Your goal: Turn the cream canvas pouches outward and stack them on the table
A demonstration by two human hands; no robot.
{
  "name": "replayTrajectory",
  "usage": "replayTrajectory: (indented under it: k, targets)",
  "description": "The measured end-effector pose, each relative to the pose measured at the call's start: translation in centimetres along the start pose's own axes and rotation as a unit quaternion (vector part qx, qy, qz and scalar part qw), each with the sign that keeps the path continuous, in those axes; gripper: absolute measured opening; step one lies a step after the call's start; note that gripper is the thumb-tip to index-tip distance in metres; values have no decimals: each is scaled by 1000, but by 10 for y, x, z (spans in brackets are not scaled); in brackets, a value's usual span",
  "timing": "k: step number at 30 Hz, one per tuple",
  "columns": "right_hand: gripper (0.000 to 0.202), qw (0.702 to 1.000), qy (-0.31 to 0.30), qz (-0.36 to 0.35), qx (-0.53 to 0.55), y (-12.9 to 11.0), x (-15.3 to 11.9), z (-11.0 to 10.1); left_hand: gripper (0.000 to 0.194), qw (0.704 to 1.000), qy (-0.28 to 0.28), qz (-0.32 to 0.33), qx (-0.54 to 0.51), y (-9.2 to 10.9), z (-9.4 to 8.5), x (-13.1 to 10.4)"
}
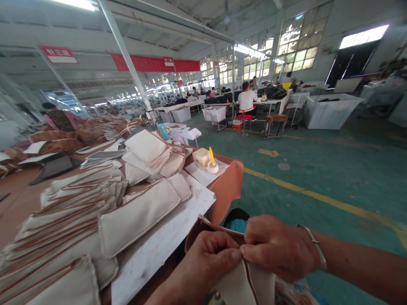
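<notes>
My left hand (206, 262) and my right hand (280, 248) meet at the lower centre, their fingertips touching. Both pinch the edges of a cream leather piece (235, 286) with a dark brown seam, which hangs below the fingers. A brown flap of the work rises behind my left hand. Beside my left hand on the table lies a white sheet (159, 237), with a flat cream pouch (140, 212) partly over it.
Rows of cream pouches (70, 224) cover the table's left side. Stacked cream pieces (148, 152) and a glue container with a yellow brush (205, 161) stand farther back. A seated person (247, 101), stools and white bins (330, 111) are beyond.
</notes>
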State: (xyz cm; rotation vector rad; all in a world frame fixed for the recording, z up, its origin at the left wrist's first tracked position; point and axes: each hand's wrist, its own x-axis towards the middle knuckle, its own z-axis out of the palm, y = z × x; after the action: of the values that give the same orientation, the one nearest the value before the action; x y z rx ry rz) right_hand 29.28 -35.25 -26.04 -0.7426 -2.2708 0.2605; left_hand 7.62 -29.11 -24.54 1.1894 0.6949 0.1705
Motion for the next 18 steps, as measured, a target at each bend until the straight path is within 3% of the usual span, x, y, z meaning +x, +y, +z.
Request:
replayTrajectory:
  k: [2, 4, 6, 10, 15, 18]
  targets:
    - [28, 982, 12, 112, 151, -4, 1, -5, 44, 999, -22, 22, 40, 2, -2, -3]
    - [35, 928, -3, 244, 282, -5, 5, -13, 42, 997, -31, 39, 61, 5, -3, -5]
    - [40, 892, -57, 302, 331, -3, 11, -22, 41, 994, -29, 49, 90, 8, -2, -7]
    - [42, 909, -161, 239, 303, 5, 21, -29, 38, 986, -22, 75, 145, 17, 3, -8]
    - [34, 963, -123, 165, 173, 8, 16, -12, 34, 988, 1, 52, 145, 21, 7, -7]
    - [36, 966, -110, 183, 145, 10, 12, -8, 26, 981, 37, 53, 181, 16, 10, -3]
